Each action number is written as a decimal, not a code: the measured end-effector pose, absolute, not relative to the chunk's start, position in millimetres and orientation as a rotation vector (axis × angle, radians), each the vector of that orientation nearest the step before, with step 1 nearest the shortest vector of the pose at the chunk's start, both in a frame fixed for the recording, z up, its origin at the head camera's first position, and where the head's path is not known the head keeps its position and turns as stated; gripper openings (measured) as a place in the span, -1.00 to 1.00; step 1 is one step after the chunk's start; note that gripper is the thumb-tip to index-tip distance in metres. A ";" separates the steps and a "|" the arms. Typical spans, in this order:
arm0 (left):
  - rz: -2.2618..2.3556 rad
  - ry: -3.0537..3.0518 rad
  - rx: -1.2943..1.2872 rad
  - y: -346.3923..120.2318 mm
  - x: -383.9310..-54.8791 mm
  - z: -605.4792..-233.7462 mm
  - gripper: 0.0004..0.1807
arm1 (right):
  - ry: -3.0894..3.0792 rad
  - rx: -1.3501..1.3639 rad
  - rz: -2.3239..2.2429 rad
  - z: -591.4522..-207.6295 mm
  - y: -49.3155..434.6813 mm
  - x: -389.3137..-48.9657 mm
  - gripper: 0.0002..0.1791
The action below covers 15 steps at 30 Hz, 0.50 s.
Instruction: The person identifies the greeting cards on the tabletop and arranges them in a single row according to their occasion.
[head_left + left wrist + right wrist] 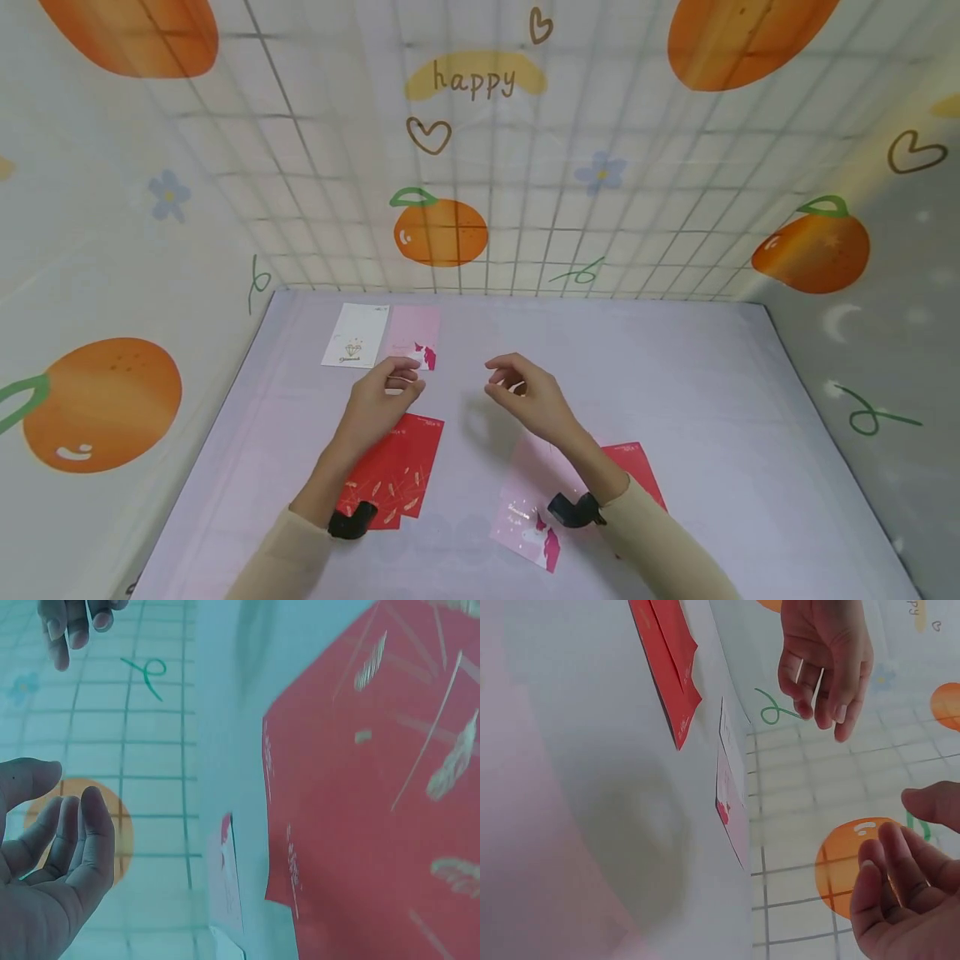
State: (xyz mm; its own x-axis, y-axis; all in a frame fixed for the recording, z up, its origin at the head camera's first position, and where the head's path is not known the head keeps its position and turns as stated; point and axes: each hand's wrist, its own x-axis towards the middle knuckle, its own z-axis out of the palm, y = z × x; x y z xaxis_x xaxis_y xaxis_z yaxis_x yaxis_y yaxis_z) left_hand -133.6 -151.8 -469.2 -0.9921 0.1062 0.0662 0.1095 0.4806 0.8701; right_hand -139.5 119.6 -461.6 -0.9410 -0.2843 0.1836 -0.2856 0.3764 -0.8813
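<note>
Both hands hover above the table with fingers loosely bent and nothing between them. My left hand (381,397) is nearest the small pink card (416,325) at the back and a pair of overlapping red cards (422,454) with gold leaf-like marks, partly hidden by the forearm. Beside the small pink card lies a white card (356,333) with a gold diamond drawing. My right hand (534,400) is above and behind a larger-looking pink card (521,500) with a white and magenta figure. Another red card (637,465) shows past the right forearm, which hides part of it.
The pale table (712,392) is enclosed by a printed cloth (487,167) with oranges, hearts and a grid at the back and sides. Black straps with wrist cameras (352,521) sit at both cuffs.
</note>
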 end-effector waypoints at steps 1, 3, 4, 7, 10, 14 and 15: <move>-1.598 -2.702 -0.202 -150.5 -131.2 -468.8 -0.62 | -2.603 0.539 1.665 -461.1 122.3 -137.1 -0.70; -1.614 -2.701 -0.209 -148.0 -126.9 -468.5 -0.61 | -2.594 0.540 1.663 -460.7 127.2 -132.7 -0.69; -1.616 -2.701 -0.212 -146.9 -125.1 -468.6 -0.61 | -2.588 0.542 1.661 -460.8 129.3 -130.8 -0.69; -1.626 -2.696 -0.227 -143.7 -120.8 -469.3 -0.61 | -2.575 0.540 1.654 -461.2 135.2 -125.7 -0.68; -1.632 -2.688 -0.237 -140.8 -117.5 -470.8 -0.62 | -2.563 0.548 1.661 -462.5 140.0 -121.0 -0.67; -1.655 -2.677 -0.273 -136.8 -113.4 -472.7 -0.61 | -2.558 0.558 1.661 -462.4 145.9 -114.4 -0.66; -1.661 -2.680 -0.281 -135.7 -112.6 -473.1 -0.61 | -2.556 0.561 1.657 -462.2 147.4 -112.8 -0.66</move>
